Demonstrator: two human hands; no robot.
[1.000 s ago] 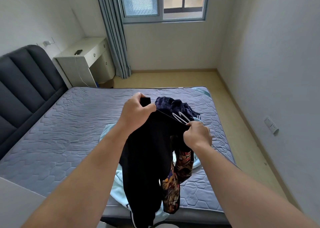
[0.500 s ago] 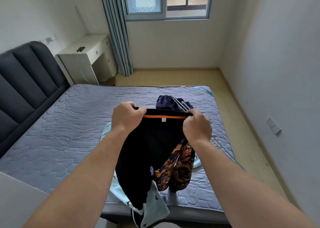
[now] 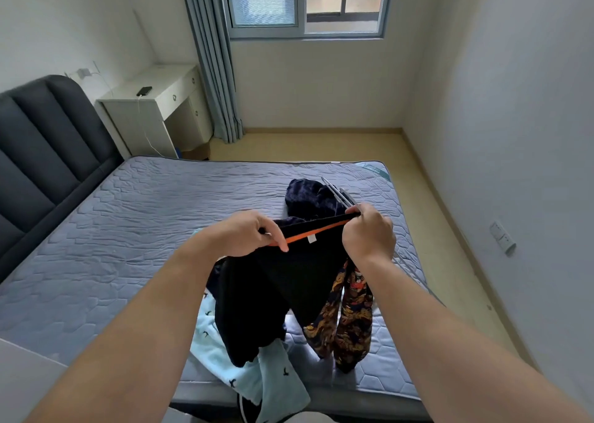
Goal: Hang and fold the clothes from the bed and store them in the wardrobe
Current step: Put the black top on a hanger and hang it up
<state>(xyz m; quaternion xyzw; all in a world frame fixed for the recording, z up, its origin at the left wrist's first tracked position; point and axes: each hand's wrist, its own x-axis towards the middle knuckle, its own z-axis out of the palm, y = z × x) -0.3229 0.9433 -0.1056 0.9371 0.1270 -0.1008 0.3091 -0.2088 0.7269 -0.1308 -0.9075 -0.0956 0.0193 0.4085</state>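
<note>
Pinching black garment (image 3: 289, 278) taut, left hand (image 3: 244, 236), right hand (image 3: 369, 233), hangers (image 3: 337, 192) half hidden behind

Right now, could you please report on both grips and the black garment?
Left grip and right grip both pinch the black garment at its waistband, above the bed. Patterned garment dangles under right grip. Hangers lie beyond.

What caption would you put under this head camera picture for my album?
Left hand and right hand hold a black garment by its orange-trimmed edge over the bed.
</note>
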